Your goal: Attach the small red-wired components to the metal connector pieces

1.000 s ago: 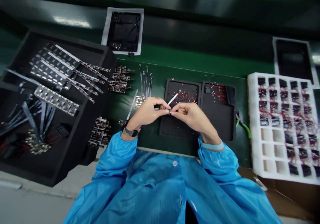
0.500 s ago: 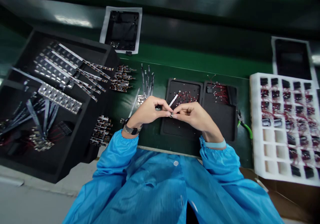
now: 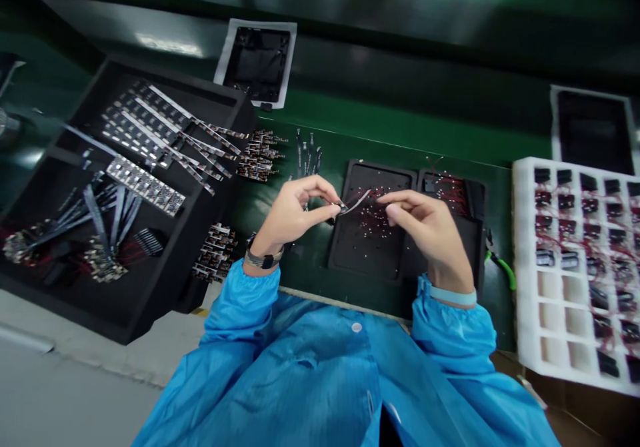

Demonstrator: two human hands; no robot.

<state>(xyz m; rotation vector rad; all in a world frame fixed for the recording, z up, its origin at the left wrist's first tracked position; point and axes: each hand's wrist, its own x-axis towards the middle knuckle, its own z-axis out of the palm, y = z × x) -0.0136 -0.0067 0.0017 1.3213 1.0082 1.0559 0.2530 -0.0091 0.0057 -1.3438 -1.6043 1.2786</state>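
Observation:
My left hand (image 3: pixel 295 217) pinches a small part with a flat ribbon cable (image 3: pixel 358 202) between thumb and forefinger; the cable curves up to the right. The part's details are too small to make out. My right hand (image 3: pixel 429 226) is apart from the cable, its thumb and fingers slightly spread, with nothing visible between them. Both hands hover by a shallow black tray (image 3: pixel 343 252), where small red-wired pieces (image 3: pixel 373 226) lie scattered. Behind my left hand, several dark ribbon cables (image 3: pixel 309 150) lie on the green bench.
At left stands a black foam box (image 3: pixel 173 260) with circuit board strips (image 3: pixel 147 186) and ribbon cables. Stacked small boards (image 3: pixel 263 155) lie beside it. To the right are a second black tray (image 3: pixel 470 224), green-handled cutters (image 3: pixel 503 267) and a white foam tray (image 3: pixel 526 300) holding black wired parts.
My hands have separated: the right has moved right, off the small part, and its fingers have opened. My left hand keeps the part, and its ribbon cable now bends sideways. The view has shifted.

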